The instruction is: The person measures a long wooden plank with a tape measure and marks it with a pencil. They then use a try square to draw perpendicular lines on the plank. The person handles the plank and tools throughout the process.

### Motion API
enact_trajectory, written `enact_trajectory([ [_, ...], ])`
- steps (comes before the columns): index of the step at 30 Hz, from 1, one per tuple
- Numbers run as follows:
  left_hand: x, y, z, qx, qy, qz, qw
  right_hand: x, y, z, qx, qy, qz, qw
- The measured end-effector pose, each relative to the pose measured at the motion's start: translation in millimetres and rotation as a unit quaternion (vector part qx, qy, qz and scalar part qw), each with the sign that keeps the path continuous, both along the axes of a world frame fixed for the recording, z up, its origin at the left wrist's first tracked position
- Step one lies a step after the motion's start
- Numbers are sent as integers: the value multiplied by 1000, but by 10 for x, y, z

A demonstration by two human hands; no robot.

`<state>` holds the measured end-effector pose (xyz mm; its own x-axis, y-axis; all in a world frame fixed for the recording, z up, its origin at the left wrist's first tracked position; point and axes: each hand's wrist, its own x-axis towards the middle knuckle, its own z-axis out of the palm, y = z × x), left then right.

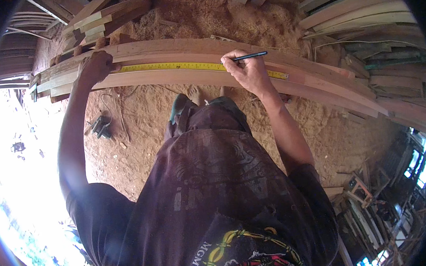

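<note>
A yellow tape measure [169,66] is drawn out along a long reddish-brown wooden plank [169,76]. Its blade comes out at my left hand [97,67], which is closed on its left end; the case is hidden by the fingers. The blade's free end lies on the wood just past my right hand [249,72]. A slim dark blue pen or pencil [253,56] is pinched in that hand, pointing left, with its tip at the blade's upper edge. Further planks [153,48] lie side by side with this one.
Sawdust and shavings cover the ground [142,113]. A dark power tool [101,127] with a cord rests at the left, below the planks. Stacked boards [362,6] stand at the far right, and more timber [106,17] at the far left. Wood scraps [360,192] are heaped at the lower right.
</note>
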<state>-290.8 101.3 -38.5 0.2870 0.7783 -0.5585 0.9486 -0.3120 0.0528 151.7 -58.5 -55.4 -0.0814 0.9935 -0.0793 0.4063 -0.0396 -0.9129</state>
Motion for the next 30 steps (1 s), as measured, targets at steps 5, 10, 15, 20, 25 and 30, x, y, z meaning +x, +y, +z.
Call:
enact_trajectory([
  [5,-85,5,-106,32,-8,-42,999,8,-4,2,-10,-7,-2,1000],
  [10,-58,15,-83,0,0,-10,1000,15,-2,-17,3,-16,5,1000],
  [15,13,-65,-17,40,-63,20,997,17,-3,-25,1,-20,6,1000],
  [20,88,-67,61,27,-60,33,997,7,-1,-15,4,-19,8,1000],
  [25,143,-111,172,28,-57,44,997,10,-3,4,-1,-23,9,1000],
  [30,116,-80,114,15,-48,55,997,2,0,-6,8,-7,4,1000],
])
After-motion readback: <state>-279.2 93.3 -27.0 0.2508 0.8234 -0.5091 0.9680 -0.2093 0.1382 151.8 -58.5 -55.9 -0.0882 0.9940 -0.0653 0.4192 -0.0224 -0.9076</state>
